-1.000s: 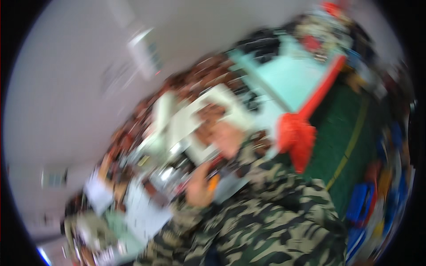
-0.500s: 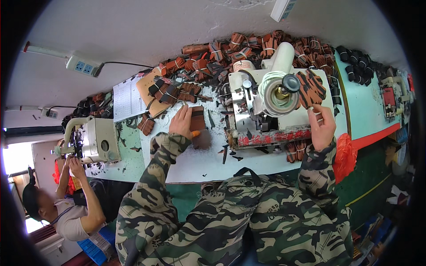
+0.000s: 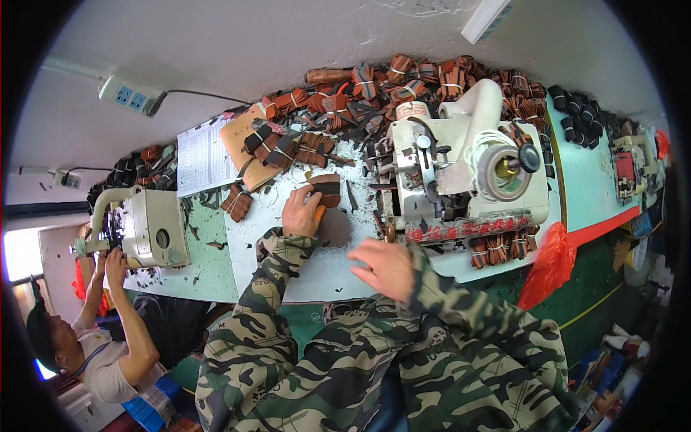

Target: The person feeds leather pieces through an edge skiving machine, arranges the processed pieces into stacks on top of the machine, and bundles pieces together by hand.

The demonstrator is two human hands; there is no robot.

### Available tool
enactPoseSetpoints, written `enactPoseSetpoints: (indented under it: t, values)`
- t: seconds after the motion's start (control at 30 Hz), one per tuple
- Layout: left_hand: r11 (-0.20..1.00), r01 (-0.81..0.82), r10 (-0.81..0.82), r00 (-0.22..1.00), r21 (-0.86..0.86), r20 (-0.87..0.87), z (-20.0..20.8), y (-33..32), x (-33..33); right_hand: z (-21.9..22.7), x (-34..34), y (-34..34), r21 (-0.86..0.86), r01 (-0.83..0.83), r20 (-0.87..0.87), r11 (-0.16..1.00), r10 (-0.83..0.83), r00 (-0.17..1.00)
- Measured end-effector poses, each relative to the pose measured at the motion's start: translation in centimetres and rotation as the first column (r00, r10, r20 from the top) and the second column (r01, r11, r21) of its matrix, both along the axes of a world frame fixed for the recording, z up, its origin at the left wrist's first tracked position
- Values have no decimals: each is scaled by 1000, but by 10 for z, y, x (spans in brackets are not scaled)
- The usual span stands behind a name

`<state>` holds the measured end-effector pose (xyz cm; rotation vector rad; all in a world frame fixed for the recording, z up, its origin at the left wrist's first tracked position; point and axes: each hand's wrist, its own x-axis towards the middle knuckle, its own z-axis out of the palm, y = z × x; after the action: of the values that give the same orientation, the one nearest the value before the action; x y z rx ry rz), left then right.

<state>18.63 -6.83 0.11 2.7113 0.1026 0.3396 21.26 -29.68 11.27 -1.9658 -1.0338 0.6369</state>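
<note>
My left hand (image 3: 301, 214) rests on the white tabletop, its fingers and thumb closed round the left end of a small stack of brown and black strips (image 3: 327, 189). An orange cover sits on one of its digits. Just right of this hand lies a rounded grey-brown patch (image 3: 335, 229). My right hand (image 3: 387, 268) hovers over the front edge of the table, slightly blurred, with thumb and fingers apart and nothing visible in them. It is left of and in front of a cream-coloured machine (image 3: 450, 176) that has a coiled pale cord on its arm.
Tied bundles of brown strips (image 3: 337, 108) are heaped along the wall. A printed sheet (image 3: 205, 160) and a tan folder (image 3: 241, 140) lie at the left. A red plastic bag (image 3: 548, 263) hangs at the right edge. At far left, a person (image 3: 108, 353) works at another machine (image 3: 160, 229).
My right hand has left the brown-and-black strips on the right of the machine and swung left to the table's front edge. My left fingers have closed on the small stack.
</note>
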Motion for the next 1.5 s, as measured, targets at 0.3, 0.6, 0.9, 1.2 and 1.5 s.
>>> enactPoseSetpoints:
  t: [0.3,0.6,0.9,1.2,1.5]
  values:
    - [993,8,9,990,-115,141,-22,4,-12,-93,20,96,-344,273,239,898,-198,951]
    - [976,3,29,990,-218,140,-24,2,-12,-105,27,97,-300,341,348,891,-230,909]
    - [955,-89,144,973,-284,178,-10,7,-21,-120,29,96,-207,378,78,902,-370,926]
    - [-235,-510,160,819,-827,-551,-16,29,-30,-97,29,123,-369,178,250,912,-87,964]
    - [-137,-593,-73,805,-794,-589,-26,29,-46,-103,52,126,-387,200,164,900,-146,976]
